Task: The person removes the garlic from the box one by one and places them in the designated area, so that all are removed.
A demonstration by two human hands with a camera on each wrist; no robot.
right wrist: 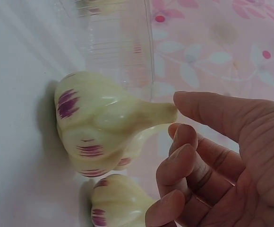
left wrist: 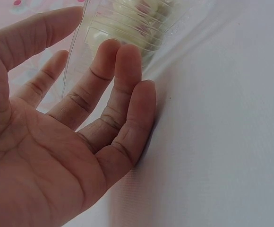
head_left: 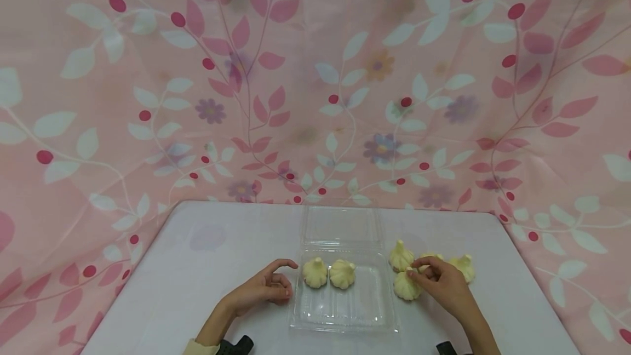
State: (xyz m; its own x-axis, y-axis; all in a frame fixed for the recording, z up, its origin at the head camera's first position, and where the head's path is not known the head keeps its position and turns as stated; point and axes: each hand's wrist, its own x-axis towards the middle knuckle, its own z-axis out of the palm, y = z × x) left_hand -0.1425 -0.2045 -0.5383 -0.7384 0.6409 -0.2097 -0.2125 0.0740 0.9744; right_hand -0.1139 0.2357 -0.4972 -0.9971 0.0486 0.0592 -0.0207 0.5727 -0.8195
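A clear plastic clamshell box (head_left: pixel 345 316) lies on the table with its lid (head_left: pixel 342 226) folded back. Two pale garlic bulbs, a left one (head_left: pixel 315 273) and a right one (head_left: pixel 342 274), sit side by side in its base. My left hand (head_left: pixel 261 288) is beside the box's left edge, fingers loosely bent and holding nothing. To the right of the box, my right hand (head_left: pixel 443 284) pinches the stem tip of a purple-streaked garlic bulb (right wrist: pixel 97 125) between thumb and forefinger. That bulb appears to rest on the table.
More garlic bulbs stand around the right hand: one behind (head_left: pixel 401 256), one farther right (head_left: pixel 462 267), and another partly hidden by the fingers. A pink floral cloth (head_left: pixel 305 70) hangs behind the white table (head_left: pixel 222 234).
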